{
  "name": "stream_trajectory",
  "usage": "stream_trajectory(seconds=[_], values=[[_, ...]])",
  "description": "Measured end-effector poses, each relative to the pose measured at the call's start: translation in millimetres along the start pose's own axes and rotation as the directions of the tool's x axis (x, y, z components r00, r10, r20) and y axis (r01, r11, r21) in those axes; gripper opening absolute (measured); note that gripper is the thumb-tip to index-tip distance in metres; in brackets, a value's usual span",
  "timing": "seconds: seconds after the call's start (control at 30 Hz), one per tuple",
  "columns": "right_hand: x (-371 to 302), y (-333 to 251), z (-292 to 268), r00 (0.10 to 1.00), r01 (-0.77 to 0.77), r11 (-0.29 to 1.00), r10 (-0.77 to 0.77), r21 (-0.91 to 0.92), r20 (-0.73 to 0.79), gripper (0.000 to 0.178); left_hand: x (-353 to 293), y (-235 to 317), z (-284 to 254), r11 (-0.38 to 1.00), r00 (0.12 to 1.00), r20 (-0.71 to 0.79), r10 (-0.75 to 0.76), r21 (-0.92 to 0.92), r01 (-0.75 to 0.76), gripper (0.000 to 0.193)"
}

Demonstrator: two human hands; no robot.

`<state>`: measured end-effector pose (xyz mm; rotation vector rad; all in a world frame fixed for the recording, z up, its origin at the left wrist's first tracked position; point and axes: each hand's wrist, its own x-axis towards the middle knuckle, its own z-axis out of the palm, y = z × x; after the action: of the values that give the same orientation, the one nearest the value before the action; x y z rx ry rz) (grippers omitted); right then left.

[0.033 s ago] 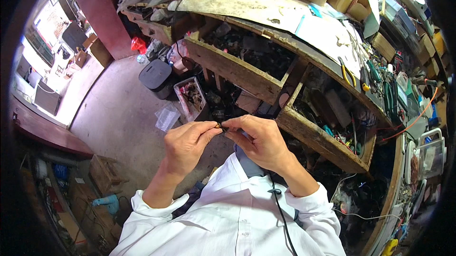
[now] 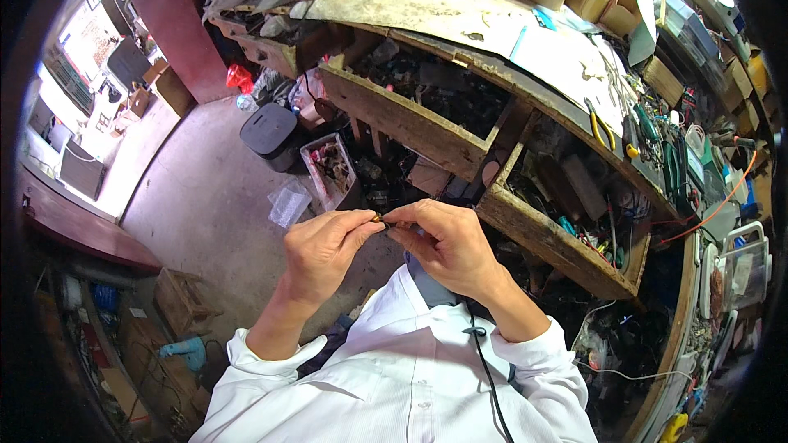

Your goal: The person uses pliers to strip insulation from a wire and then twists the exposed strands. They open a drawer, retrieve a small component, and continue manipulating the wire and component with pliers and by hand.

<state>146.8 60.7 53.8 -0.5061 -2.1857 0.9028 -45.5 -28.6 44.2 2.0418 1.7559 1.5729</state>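
Note:
In front of my body, both hands meet fingertip to fingertip over a small dark piece with a brass-coloured part [image 2: 377,218]. My left hand [image 2: 320,250] pinches its left end between thumb and forefinger. From the other side, my right hand [image 2: 450,246] grips it with thumb and fingers. Most of the piece is covered by the fingertips, so its exact kind cannot be made out. Beyond the hands are the open wooden drawers [image 2: 402,119] of a workbench [image 2: 394,1].
Pliers [image 2: 601,124] and other hand tools crowd the bench's right end. Below stand a dark bin [image 2: 269,129] and a box of scraps [image 2: 316,165], with a clear plastic bag [image 2: 289,202] nearby. A blue power tool [image 2: 185,351] lies at lower left. A black cable [image 2: 484,361] hangs along my shirt.

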Motion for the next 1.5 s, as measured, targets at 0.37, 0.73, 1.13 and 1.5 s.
stream_trajectory(seconds=[0.37,0.73,1.13,1.5], values=[[-9,-9,2,0.991,-0.096,0.988,0.106,-0.124,0.081,0.023,-2,-3,1,0.975,0.966,0.197,0.169,0.111,-0.193,0.016],[-8,1,2,1.0,-0.013,1.0,0.013,-0.008,0.003,0.016,-4,-2,3,0.999,0.998,0.023,-0.053,0.011,0.052,0.012],[-14,11,-5,0.995,-0.1,0.987,0.096,0.124,0.036,0.011,-3,-6,-1,0.955,0.972,-0.034,-0.231,-0.199,0.22,0.011],[-17,33,-2,0.993,-0.116,0.989,0.115,0.096,0.021,0.01,-3,-3,-5,0.836,0.939,0.001,-0.345,-0.454,0.308,0.015]])
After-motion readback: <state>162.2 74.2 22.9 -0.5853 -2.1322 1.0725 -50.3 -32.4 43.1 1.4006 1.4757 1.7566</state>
